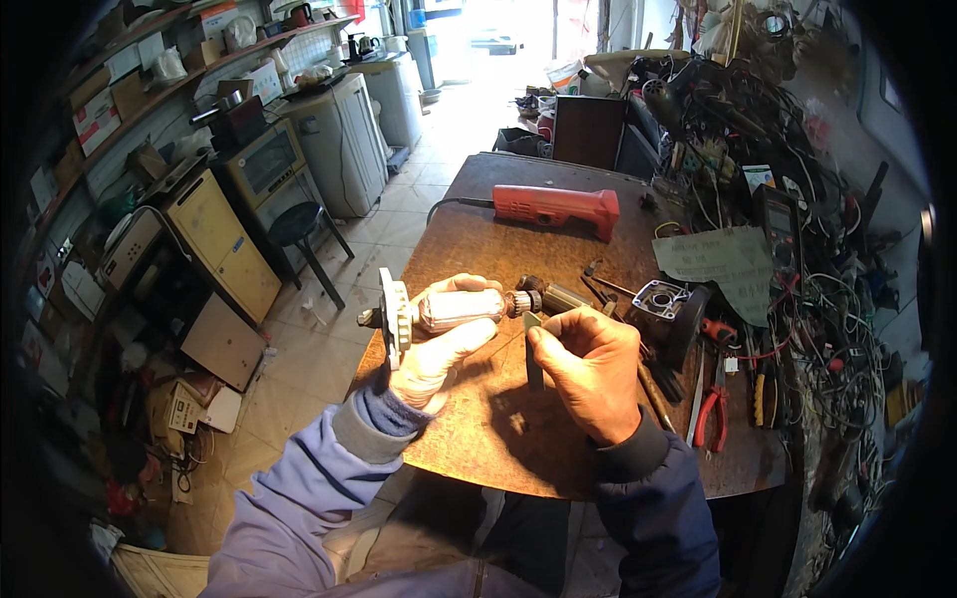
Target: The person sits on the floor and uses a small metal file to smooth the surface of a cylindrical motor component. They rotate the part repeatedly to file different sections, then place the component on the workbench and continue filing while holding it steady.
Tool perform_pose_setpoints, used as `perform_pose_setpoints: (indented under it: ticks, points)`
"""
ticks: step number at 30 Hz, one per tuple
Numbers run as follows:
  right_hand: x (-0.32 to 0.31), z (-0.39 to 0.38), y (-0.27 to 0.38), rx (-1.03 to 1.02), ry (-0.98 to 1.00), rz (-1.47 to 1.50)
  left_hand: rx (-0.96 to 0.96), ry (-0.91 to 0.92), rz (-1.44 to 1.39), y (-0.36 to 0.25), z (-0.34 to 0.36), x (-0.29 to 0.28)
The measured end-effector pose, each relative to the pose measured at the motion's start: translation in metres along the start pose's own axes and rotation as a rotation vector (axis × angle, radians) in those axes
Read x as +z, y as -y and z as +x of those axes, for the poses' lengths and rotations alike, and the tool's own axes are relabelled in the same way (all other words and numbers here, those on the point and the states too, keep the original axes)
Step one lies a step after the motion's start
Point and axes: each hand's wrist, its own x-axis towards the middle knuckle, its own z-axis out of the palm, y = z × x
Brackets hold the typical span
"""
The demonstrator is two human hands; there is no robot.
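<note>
Metal rotor [461, 311] is lying almost level near the centre of the frame, off the tabletop. Left hand [431, 371] is wrapping its pale body, thumb in front, fingers behind: a firm, filled grip. Round ridged end piece [400, 317] is standing upright at the rotor's left end; banded commutator [523, 303] is pointing right.

Right hand [595, 367], just right of centre, is pinching a thin flat strip [534, 373] between thumb and fingers, narrow grip. Strip's upper tip is sitting right by the commutator; whether they are touching, cannot tell.

Brown worktable [459, 439] is spreading beneath both hands. Red tool housing [553, 206] is resting toward its far edge, upper middle of the frame. Red-handled pliers [712, 414] are lying at lower right, written-on cardboard [713, 264] above them. Tangled wires [718, 140] are crowding the upper right. Black stool [296, 225] is standing on the floor, left of the table.
</note>
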Motion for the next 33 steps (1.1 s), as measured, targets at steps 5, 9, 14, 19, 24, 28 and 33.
perform_pose_setpoints:
  ticks: [5, 9, 14, 19, 24, 28, 33]
  points:
    - [-0.002, 0.002, -0.001, -0.021, -0.097, 0.152, 0.022, 0.058, -0.025, 0.001, -0.001, -0.001]
    - [-0.001, 0.002, 0.001, 0.002, -0.092, 0.191, 0.025, 0.121, 0.021, 0.002, 0.000, -0.002]
    - [0.002, 0.002, -0.004, -0.028, -0.077, 0.133, -0.008, 0.061, -0.009, 0.000, -0.003, 0.008]
    - [0.003, 0.000, -0.002, -0.041, -0.058, 0.075, 0.005, 0.059, 0.057, 0.003, -0.002, 0.001]
    - [0.005, 0.002, -0.007, -0.091, -0.146, 0.034, -0.052, 0.132, 0.092, 0.000, -0.003, 0.003]
    - [0.003, 0.003, -0.010, -0.098, -0.163, 0.007, -0.010, 0.082, 0.203, 0.004, -0.007, 0.008]
    - [0.007, -0.002, -0.010, -0.031, -0.121, -0.040, -0.026, 0.025, 0.089, 0.000, -0.005, 0.008]
